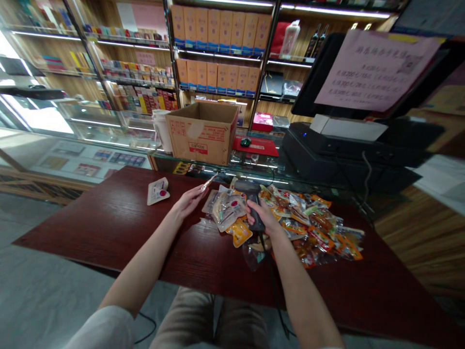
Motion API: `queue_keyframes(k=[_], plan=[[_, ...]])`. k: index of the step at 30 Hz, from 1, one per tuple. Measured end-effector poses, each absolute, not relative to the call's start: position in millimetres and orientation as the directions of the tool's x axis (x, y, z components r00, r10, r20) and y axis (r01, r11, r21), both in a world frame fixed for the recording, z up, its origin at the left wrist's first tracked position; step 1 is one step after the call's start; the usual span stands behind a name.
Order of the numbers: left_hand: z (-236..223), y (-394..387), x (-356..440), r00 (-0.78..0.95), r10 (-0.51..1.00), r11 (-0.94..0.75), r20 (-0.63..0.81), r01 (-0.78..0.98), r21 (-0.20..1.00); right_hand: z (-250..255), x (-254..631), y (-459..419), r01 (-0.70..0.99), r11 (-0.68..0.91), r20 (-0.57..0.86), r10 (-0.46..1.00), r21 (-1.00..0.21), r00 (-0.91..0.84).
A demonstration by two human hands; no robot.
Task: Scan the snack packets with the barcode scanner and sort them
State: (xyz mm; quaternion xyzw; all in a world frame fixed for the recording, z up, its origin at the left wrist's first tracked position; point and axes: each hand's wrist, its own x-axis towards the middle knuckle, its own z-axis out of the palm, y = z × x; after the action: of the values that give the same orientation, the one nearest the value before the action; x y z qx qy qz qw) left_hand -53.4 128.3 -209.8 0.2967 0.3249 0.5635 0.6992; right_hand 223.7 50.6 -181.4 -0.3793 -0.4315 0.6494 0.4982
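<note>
My left hand [189, 201] grips a thin snack packet [209, 181], seen edge-on and tilted above the table. In my right hand [262, 215] is a dark handheld barcode scanner [256, 201], fingers wrapped around its handle, its head pointing left and its cable hanging down past the table edge. Beneath and left of the scanner lie pale snack packets [227, 208] with a red-purple mark. A heap of orange and clear snack packets [308, 225] spreads to the right. One pale packet [158, 191] lies alone on the left of the table.
The dark red wooden table [119, 223] meets a glass counter. An open cardboard box [199, 138] stands there beside a white cup-like container [162, 131]. A mouse [245, 142] rests on a red mat. A monitor [374, 72] with a pink note is at right; stocked shelves stand behind.
</note>
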Motion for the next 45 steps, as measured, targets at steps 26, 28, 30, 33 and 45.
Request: queue_keyframes(k=[26,28,30,33,45], plan=[[-192.2,89.4,-36.8,-0.042,0.988,0.132,-0.150,-0.279,0.951,-173.8,209.4,41.9,-0.361,-0.195,-0.072,0.942,-0.912,-0.328],[-195.6,83.8,-35.0,-0.031,0.993,0.103,-0.116,-0.271,0.957,-174.3,207.8,41.3,-0.368,-0.211,-0.068,0.928,-0.906,-0.367],[-196.8,80.0,-32.7,-0.023,0.996,0.072,-0.082,-0.268,0.961,-173.7,207.4,40.0,-0.360,-0.237,-0.073,0.907,-0.902,-0.415],[-194.7,78.4,-29.4,-0.074,0.995,0.045,-0.068,-0.281,0.959,-173.7,208.2,37.8,-0.298,-0.280,-0.108,0.869,-0.913,-0.484],[-193.1,88.4,-24.4,-0.121,0.986,0.086,-0.112,-0.203,0.975,-168.5,204.0,33.7,-0.217,-0.281,-0.154,0.871,-0.935,-0.466]])
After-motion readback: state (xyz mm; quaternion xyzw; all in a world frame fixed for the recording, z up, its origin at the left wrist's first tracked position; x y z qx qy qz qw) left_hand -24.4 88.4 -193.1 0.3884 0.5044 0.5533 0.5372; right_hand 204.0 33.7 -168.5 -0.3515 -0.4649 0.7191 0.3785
